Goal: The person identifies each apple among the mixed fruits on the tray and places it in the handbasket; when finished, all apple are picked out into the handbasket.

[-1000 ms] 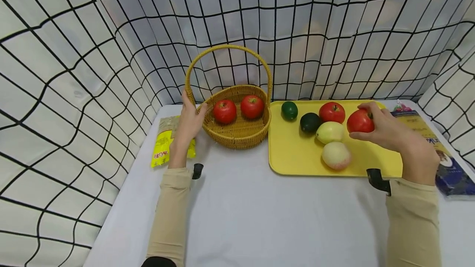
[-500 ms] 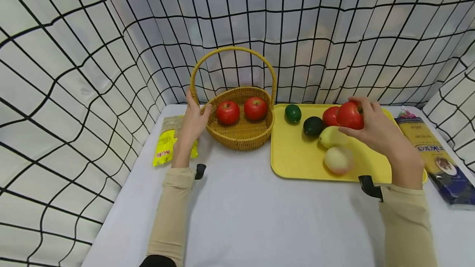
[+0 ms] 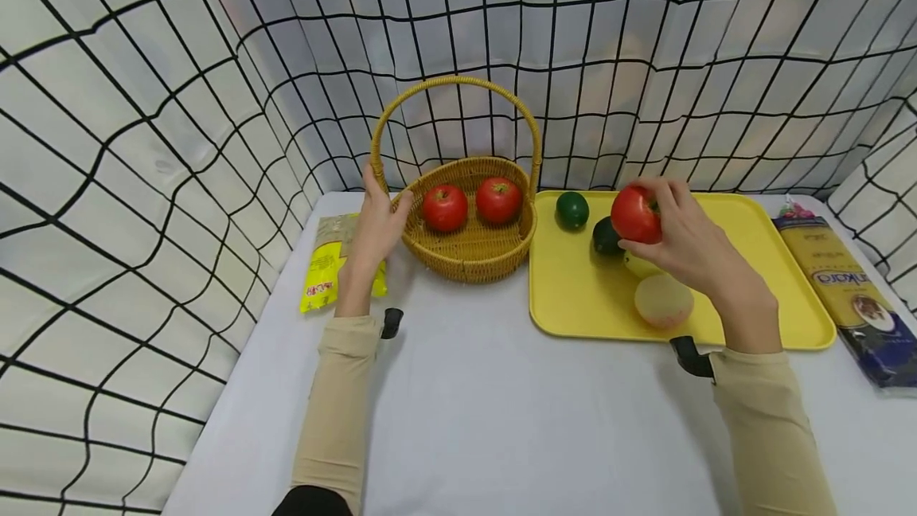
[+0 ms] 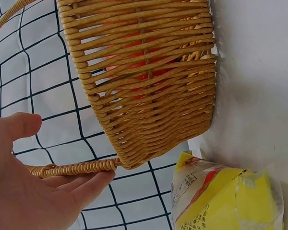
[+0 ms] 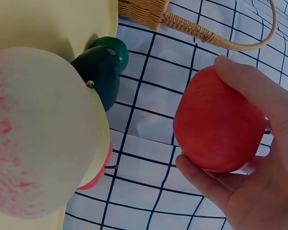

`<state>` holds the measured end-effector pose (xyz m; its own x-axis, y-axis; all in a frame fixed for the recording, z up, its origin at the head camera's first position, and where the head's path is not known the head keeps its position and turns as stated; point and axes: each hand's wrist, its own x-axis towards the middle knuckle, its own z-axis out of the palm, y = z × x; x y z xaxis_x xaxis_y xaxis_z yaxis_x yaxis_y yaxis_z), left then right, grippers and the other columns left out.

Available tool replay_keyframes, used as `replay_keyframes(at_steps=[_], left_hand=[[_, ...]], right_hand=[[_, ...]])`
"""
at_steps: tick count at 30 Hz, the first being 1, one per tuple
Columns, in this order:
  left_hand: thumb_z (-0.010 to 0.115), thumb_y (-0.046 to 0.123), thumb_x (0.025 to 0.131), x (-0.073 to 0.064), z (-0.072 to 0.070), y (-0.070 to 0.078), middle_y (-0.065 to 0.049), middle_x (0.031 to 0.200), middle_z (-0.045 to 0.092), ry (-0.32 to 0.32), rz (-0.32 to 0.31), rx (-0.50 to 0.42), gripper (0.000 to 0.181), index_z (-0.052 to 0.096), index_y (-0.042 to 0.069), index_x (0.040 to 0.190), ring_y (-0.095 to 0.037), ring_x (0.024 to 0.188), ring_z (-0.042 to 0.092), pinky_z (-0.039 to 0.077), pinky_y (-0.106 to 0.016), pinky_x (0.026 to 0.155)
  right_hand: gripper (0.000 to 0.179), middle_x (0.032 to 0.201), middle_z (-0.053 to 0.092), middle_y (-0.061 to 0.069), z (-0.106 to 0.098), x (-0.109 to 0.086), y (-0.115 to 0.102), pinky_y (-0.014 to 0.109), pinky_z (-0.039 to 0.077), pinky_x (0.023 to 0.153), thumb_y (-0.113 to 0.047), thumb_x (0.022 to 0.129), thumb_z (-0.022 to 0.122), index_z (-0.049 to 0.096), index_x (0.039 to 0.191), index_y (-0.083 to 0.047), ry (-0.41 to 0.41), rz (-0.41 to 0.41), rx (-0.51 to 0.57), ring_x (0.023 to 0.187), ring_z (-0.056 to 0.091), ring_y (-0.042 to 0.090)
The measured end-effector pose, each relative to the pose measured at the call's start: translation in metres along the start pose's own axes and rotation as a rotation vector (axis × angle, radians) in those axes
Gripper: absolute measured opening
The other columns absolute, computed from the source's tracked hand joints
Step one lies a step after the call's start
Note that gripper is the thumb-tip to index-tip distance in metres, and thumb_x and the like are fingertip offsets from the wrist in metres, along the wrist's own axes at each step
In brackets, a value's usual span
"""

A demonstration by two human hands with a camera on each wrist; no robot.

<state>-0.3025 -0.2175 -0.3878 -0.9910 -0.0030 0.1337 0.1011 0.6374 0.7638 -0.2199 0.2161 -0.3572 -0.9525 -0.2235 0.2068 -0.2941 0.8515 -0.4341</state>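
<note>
My right hand (image 3: pixel 691 241) holds a red apple (image 3: pixel 635 214) between thumb and fingers, above the yellow tray (image 3: pixel 759 253). At the wicker basket's left side, my left hand (image 3: pixel 376 233) has its extended fingers against the base of the handle (image 4: pixel 86 166), thumb apart. Inside the basket (image 3: pixel 469 271) lie two red apples, one left (image 3: pixel 445 208) and one right (image 3: pixel 499 200). On the tray are a pale pink-blushed peach (image 3: pixel 664 302), a partly covered yellow-green fruit (image 3: pixel 640 266), a dark avocado (image 3: pixel 606 237) and a smaller green fruit (image 3: pixel 572 210). Another red apple (image 5: pixel 92 181) shows behind them in the right wrist view.
A yellow packet (image 3: pixel 322 277) lies beside my left forearm. Right of the tray is a blue and gold bag (image 3: pixel 852 285). Black netting (image 3: pixel 530 66) over white cloth rises behind and beside the white table (image 3: pixel 501 420).
My right hand carries the red apple leftward over the tray, past the other apple. The left hand stays at the basket handle. The head view shifts slightly.
</note>
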Motion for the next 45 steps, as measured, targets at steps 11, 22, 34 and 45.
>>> replay_keyframes(at_steps=[11, 22, 34, 45], left_hand=[[0.044, 0.043, 0.108, -0.001, 0.001, 0.002, -0.018, 0.174, 0.006, 0.000, -0.019, 0.006, 0.089, -0.021, 0.017, 0.163, -0.038, 0.158, 0.022, 0.024, -0.053, 0.128], [0.043, 0.044, 0.108, -0.001, -0.002, 0.001, -0.018, 0.174, 0.003, 0.007, 0.008, 0.000, 0.089, -0.021, 0.016, 0.163, -0.037, 0.159, 0.018, 0.021, -0.052, 0.130], [0.044, 0.043, 0.108, -0.001, -0.002, 0.003, -0.017, 0.174, -0.002, -0.004, -0.008, -0.012, 0.089, -0.021, 0.015, 0.163, -0.034, 0.161, 0.012, 0.017, -0.050, 0.131], [0.044, 0.044, 0.108, -0.001, -0.003, 0.000, -0.019, 0.174, 0.000, 0.001, 0.010, -0.012, 0.089, -0.020, 0.015, 0.163, -0.036, 0.160, 0.017, 0.021, -0.052, 0.130]], right_hand=[[0.082, 0.144, 0.037, 0.026, 0.009, 0.000, 0.005, 0.074, 0.049, 0.095, -0.027, 0.091, 0.079, 0.029, 0.155, -0.017, -0.011, -0.002, -0.006, 0.125, 0.048, 0.050], [0.081, 0.145, 0.040, 0.020, 0.027, 0.012, -0.008, 0.072, 0.051, 0.096, -0.039, 0.090, 0.078, 0.032, 0.154, -0.019, -0.086, -0.028, -0.022, 0.127, 0.051, 0.043], [0.082, 0.147, 0.043, 0.012, 0.059, 0.018, -0.046, 0.058, 0.057, 0.096, -0.041, 0.084, 0.084, 0.038, 0.151, -0.027, -0.133, -0.130, 0.037, 0.125, 0.057, 0.034], [0.074, 0.154, 0.041, 0.017, 0.085, 0.049, -0.092, 0.051, 0.063, 0.079, -0.030, 0.086, 0.082, 0.040, 0.147, -0.025, 0.000, -0.319, -0.087, 0.130, 0.051, 0.039]])
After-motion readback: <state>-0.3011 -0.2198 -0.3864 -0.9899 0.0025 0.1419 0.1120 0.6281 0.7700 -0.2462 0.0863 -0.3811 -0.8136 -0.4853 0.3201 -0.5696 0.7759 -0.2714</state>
